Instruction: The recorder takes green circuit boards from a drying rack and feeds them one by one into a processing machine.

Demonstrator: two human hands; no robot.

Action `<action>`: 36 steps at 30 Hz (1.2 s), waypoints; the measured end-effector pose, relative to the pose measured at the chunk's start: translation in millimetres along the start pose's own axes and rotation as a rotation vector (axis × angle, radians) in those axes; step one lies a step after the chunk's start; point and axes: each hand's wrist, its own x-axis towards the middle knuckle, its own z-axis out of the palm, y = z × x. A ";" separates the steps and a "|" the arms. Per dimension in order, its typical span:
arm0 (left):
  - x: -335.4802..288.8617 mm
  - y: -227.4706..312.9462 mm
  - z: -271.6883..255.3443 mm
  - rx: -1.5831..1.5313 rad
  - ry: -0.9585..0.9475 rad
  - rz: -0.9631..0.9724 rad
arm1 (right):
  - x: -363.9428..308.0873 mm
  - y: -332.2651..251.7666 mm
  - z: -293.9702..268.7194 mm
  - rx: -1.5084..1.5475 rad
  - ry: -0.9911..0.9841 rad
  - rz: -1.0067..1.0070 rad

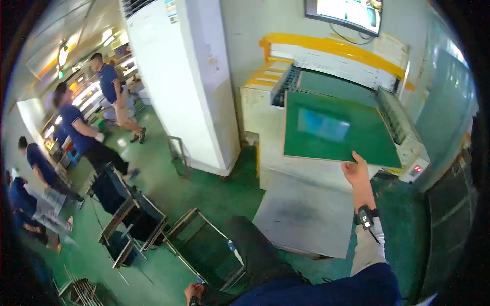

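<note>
My right hand [356,169] grips the near edge of a flat green board [334,130], thumb on top. The board is tilted, and a bluish glare shows on its glossy face. It hangs over the roller bed [390,120] of a pale machine, where another green board [332,84] lies farther in. Low in the picture, my left hand [193,292] is curled closed beside the near corner of a metal-framed rack [196,250]. What its fingers hold, if anything, is hidden.
A grey sheet [306,217] stands below the machine [263,112]. Left of it rises a tall white cabinet [191,92]. More dark racks [127,224] stand on the green floor at left. Several people in blue shirts, one walking person [79,125] among them, are farther left.
</note>
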 end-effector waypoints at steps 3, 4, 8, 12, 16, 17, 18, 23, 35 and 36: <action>-1.7 0.9 -19.4 0.295 0.046 0.268 | 19.5 12.0 -7.9 -0.200 0.172 0.019; -11.1 -0.4 -13.7 0.140 0.023 0.244 | 8.7 12.5 -2.4 -0.252 0.179 -0.046; -31.3 7.9 24.4 0.026 0.042 0.116 | 31.5 -20.4 -39.6 -0.250 0.048 -0.102; -52.6 13.9 17.0 0.033 0.113 0.129 | 54.7 -2.9 -29.5 -0.203 0.008 -0.087; -63.5 13.0 40.5 -0.281 0.013 0.118 | 108.8 -26.5 -70.2 -0.172 0.064 -0.037; -60.1 12.3 28.8 -0.278 -0.044 0.099 | 120.2 -27.5 -82.1 -0.197 0.034 -0.037; -60.8 10.8 40.5 -0.301 -0.043 0.098 | 129.5 -43.2 -90.5 -0.232 0.020 -0.070; -77.0 15.6 34.2 -0.102 0.149 0.166 | 132.1 -19.3 -70.8 -0.210 0.033 -0.082; 3.4 -15.8 15.9 -0.129 0.028 0.117 | 226.5 -49.4 -130.8 -0.156 0.039 -0.074; 9.2 -18.0 20.6 -0.104 0.003 0.108 | 231.7 -62.8 -132.7 -0.157 0.008 -0.072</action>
